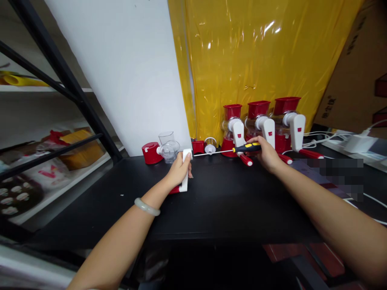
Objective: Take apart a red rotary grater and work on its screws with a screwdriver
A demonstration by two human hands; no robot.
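My left hand [179,171] is closed around a white crank handle [185,183] with a red grip [174,189], held above the black tabletop. In my right hand [266,153] is a screwdriver [248,148] with a black and yellow handle. Its long thin shaft points left, and the tip is at or very near the crank's upper end; contact cannot be made out. Behind my left hand stand a red base [152,153] and a clear plastic grater body [170,149]. A grating drum [210,145] and a small red part [198,147] lie behind the shaft.
Several assembled red and white rotary graters [232,129] stand along the back right. White cables and a power strip [361,141] lie at the far right. A black-framed shelf [87,108] borders the left. Yellow plastic sheeting [242,60] hangs behind the black table [229,209].
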